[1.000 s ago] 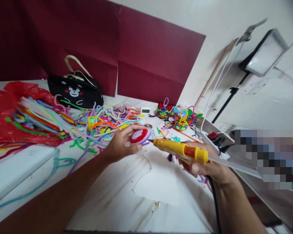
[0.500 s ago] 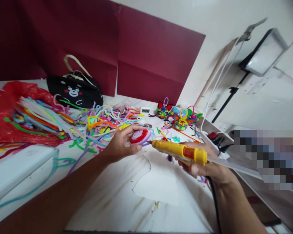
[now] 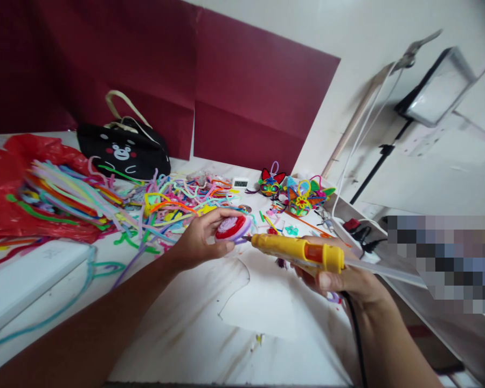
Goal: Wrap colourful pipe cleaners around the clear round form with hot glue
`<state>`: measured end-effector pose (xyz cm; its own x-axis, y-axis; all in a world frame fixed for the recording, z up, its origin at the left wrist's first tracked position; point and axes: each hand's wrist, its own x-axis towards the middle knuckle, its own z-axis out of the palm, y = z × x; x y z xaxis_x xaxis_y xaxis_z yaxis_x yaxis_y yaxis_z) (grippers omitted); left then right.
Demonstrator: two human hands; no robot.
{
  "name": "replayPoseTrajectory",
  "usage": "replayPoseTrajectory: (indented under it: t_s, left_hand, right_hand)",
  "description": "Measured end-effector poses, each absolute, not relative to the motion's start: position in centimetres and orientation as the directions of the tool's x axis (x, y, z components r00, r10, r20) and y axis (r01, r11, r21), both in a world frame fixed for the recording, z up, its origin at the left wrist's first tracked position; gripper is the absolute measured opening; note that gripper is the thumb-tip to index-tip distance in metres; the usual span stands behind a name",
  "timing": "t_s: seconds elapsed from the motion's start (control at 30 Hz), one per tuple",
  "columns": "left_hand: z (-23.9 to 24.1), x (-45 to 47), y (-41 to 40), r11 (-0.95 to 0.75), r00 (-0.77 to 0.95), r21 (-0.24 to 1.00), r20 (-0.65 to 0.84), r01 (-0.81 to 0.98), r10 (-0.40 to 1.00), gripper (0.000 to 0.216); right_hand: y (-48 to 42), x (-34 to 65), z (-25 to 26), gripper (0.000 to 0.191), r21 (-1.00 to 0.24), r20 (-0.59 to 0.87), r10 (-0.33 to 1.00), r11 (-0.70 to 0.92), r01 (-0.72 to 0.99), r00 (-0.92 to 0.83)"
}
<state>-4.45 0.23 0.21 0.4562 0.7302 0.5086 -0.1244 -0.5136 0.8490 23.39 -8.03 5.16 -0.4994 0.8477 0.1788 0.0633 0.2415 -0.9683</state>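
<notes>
My left hand (image 3: 204,240) pinches a round, coiled pipe-cleaner disc (image 3: 229,230) in red and lilac by its left side, above the table. My right hand (image 3: 339,280) is wrapped round a yellow hot glue gun (image 3: 297,251). A clear glue stick (image 3: 392,269) juts from its back, and a black cord (image 3: 355,339) hangs below. The gun's metal nozzle points left and is at the disc's right edge; whether it touches is too small to tell.
A heap of pipe cleaners (image 3: 181,196) and a red plastic bag (image 3: 8,188) lie at the left, before a black bag (image 3: 123,151). Several pipe-cleaner cat faces (image 3: 301,202) stand at the back. A white box (image 3: 36,280) is at the near left, a small clock (image 3: 240,184) behind.
Almost nothing differs. The glue gun has shifted very slightly in my right hand, its nozzle still at the disc's edge; my left hand stays in place.
</notes>
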Motion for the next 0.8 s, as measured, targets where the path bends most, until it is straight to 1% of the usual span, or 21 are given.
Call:
replayPoseTrajectory:
  t_s: [0.2,0.33,0.6,0.8]
  left_hand:
    - [0.1,-4.5,0.4,-0.506,0.484,0.851,0.504,-0.138,0.715,0.058]
    - [0.1,-4.7,0.4,-0.510,0.508,0.849,0.502,-0.137,0.700,0.057]
    - [0.2,-4.7,0.2,-0.512,0.520,0.850,0.494,-0.121,0.697,0.056]
    - [0.1,-4.5,0.3,-0.513,0.531,0.847,0.501,-0.139,0.683,0.054]
  right_hand:
    - [-7.6,24.3,4.1,0.042,-0.986,0.156,0.839,0.168,-0.024,-0.521]
    - [-7.5,24.7,3.8,0.043,-0.988,0.146,0.824,0.148,-0.040,-0.547]
    - [-7.7,24.4,4.3,0.041,-0.986,0.143,0.814,0.169,-0.006,-0.563]
    - [-7.7,24.2,4.3,0.041,-0.988,0.117,0.816,0.155,0.018,-0.566]
